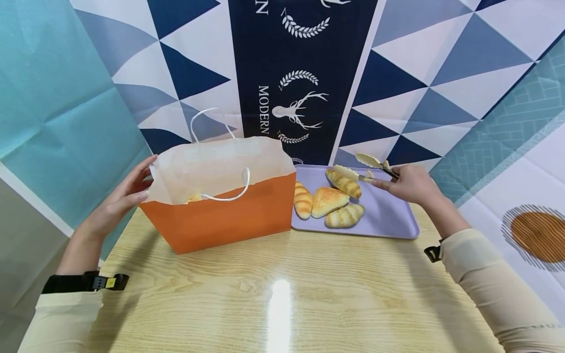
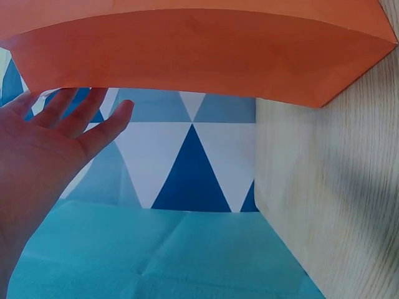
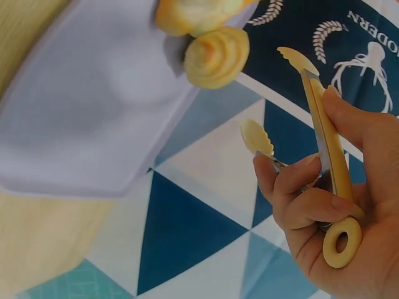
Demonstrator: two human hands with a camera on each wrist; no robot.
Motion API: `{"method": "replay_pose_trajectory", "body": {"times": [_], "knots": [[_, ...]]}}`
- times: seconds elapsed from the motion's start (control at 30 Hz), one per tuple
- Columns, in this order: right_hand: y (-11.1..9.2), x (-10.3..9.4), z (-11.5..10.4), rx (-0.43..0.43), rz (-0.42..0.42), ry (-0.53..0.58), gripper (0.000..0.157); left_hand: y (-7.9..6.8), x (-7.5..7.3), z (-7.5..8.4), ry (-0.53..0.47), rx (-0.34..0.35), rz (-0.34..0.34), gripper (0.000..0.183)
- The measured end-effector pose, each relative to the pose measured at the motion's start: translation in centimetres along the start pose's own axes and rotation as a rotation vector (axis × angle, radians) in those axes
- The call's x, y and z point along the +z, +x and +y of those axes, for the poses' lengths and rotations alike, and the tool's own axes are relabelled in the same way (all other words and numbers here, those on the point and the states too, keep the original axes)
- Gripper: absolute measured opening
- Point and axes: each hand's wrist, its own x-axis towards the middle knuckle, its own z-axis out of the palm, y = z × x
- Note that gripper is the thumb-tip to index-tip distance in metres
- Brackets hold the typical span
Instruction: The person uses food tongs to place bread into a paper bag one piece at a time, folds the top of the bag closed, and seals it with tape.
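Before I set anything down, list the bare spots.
Bare: the table in front of the orange bag and purple tray; the tray's right part, beside four breads. Crowded: the tray's left, where those breads cluster beside the bag. The right hand holds tongs nearby.

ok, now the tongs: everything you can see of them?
The tongs have pale yellow, scalloped tips, slim shiny arms that look metal, a yellowish outer handle strip and a matching ring at the rear. The person's right grip holds them with the tips spread apart. In the head view they point left, near the far edge of the lilac tray. The right wrist view shows the tips clear of the bread.
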Motion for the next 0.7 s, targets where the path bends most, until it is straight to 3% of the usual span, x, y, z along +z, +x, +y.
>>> {"method": "replay_pose_trajectory", "body": {"times": [0.17,0.7], "knots": [[0.1,1.1,0.5,-0.009,0.005,-0.023,0.064,0.0,0.0,0.0,0.015,-0.004,0.005,0.07],[0.4,3.4,0.7,0.042,-0.128,0.026,0.064,-0.1,-0.1,-0.1,0.028,-0.009,0.011,0.07]]}}
